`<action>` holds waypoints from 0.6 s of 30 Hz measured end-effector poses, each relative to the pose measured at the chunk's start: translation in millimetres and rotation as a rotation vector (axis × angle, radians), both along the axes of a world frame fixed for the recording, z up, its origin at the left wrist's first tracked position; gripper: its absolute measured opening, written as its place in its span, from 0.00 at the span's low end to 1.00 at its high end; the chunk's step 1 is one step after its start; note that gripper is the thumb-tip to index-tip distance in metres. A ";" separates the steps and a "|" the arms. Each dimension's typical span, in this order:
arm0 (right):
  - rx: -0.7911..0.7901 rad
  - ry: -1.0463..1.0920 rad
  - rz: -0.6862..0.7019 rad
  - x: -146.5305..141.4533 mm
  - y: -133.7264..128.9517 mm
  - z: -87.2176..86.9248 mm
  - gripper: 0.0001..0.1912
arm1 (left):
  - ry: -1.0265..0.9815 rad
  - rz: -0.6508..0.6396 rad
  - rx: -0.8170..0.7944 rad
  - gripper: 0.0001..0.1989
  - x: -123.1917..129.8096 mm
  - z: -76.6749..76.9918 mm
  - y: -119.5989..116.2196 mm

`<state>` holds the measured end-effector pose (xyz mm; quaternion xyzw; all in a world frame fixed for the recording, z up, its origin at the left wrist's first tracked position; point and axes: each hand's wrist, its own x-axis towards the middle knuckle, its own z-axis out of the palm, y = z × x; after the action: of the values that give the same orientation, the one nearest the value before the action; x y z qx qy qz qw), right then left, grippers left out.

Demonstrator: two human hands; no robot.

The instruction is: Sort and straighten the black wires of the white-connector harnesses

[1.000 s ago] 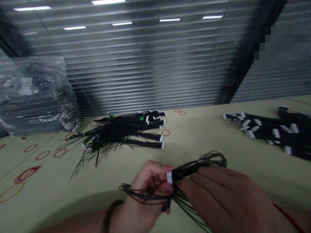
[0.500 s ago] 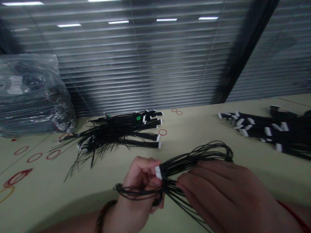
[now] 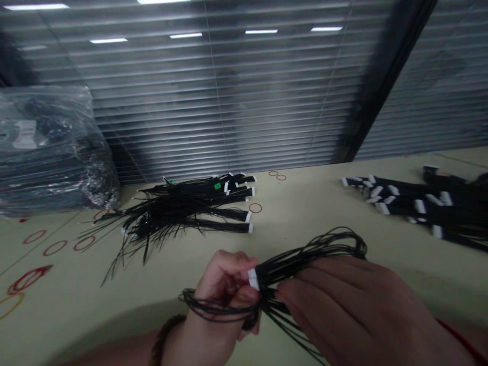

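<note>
Near the bottom centre, my left hand is closed on a bundle of thin black wires, thumb and fingers around the end with the white connector. Wire loops stick out over the left wrist. My right hand lies over the black wires just right of the connector, its fingers bent and pressed together around them. Its fingertips and thumb are partly hidden. A wide loop of the wires arches above the right hand, and more strands hang down between both hands.
On the table, a pile of black wires with white connectors lies at centre left. More connectored bundles lie at the right. A clear plastic bag stands at the far left, before window blinds.
The white connector and my left fingertips have shifted slightly right and down. The wire loop and my right hand have also dropped a little. Both hands keep their hold.
</note>
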<state>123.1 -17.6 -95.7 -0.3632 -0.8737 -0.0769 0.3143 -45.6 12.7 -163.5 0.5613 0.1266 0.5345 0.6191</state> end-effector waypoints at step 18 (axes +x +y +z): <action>-0.025 -0.071 0.004 -0.3 4.6 -10.2 0.21 | 0.011 0.008 -0.119 0.07 5.7 2.2 -0.3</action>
<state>122.8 -13.0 -105.9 -0.3623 -0.8860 -0.0783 0.2786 -40.0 12.4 -161.3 0.5261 0.1635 0.5253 0.6485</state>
